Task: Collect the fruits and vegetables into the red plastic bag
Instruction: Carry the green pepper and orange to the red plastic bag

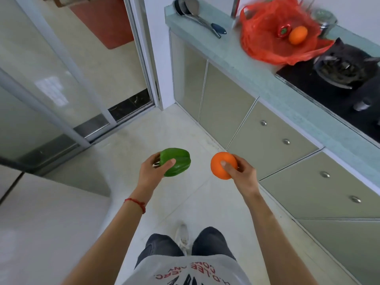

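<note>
Gripping green pepper in your left hand, orange in right hand, fingers wrapped round each. Red plastic bag on counter at 1 o'clock, second orange and red pepper on it.

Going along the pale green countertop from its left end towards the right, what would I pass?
Steel ladles with a dark handle → crumpled red plastic bag holding a red pepper and an orange → black stove with a burner.
</note>
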